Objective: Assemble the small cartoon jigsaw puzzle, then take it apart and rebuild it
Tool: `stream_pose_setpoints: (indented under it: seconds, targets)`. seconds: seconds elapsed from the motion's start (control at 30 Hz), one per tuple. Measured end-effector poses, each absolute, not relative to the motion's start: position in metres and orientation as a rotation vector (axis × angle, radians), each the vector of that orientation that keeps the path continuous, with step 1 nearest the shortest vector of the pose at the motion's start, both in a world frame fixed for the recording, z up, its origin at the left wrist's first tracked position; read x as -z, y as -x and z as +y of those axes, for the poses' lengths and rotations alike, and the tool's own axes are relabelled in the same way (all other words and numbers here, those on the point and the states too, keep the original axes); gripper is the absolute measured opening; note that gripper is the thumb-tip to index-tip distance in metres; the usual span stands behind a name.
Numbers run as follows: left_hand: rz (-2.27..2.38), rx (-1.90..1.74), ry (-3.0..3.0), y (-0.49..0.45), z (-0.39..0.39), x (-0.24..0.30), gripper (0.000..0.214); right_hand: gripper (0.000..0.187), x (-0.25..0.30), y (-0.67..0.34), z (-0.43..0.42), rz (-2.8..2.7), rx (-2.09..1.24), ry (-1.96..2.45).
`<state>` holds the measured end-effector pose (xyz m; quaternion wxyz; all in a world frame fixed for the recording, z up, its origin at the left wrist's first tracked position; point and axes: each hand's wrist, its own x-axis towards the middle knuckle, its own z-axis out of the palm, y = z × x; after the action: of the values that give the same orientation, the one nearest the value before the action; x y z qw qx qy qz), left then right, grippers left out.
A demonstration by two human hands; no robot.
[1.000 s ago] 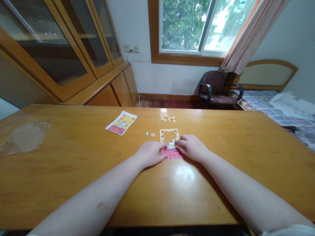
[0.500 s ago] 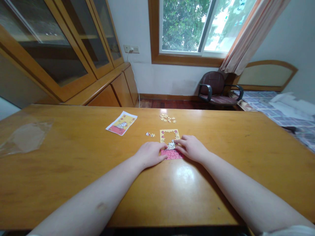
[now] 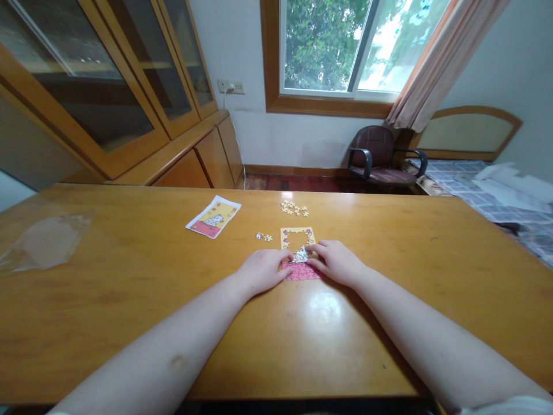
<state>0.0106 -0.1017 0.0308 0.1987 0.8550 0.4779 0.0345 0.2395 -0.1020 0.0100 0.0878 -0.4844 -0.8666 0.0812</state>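
Puzzle [image 3: 303, 270] lies just below frame centre, our left hand [image 3: 264, 271] and right hand [image 3: 339, 262] apart at its sides, any pinch unclear; we seem to be fitting its white figure [image 3: 301, 255]; next calls for gentle pressing.

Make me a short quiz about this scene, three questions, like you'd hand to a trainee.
1. True or false: the puzzle is complete.

2. Which lies farthest left on the table?
A) the picture sheet
B) the clear plastic
C) the heap of loose yellow pieces

3. Fill in: between the left hand and the right hand, the puzzle's near strip is coloured ____.

Key:
1. False; a gap shows in its upper middle.
2. B
3. Pink
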Motion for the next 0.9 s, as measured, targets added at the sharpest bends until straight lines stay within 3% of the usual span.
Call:
stream_pose_setpoints:
  seconds: [0.2,0.4,0.9]
  targets:
    - [1.556,-0.172,-2.362,-0.003,-0.091,-0.028,0.024,0.038,-0.008,-0.24,-0.1,-2.595,-0.258,1.428]
    - [1.885,-0.135,-2.265,0.013,-0.072,-0.019,0.038,0.035,-0.01,-0.24,-0.101,-2.6,-0.276,1.379]
    - [1.831,-0.122,-2.312,0.015,-0.067,-0.018,0.03,0.034,-0.008,-0.241,-0.1,-2.585,-0.278,1.337]
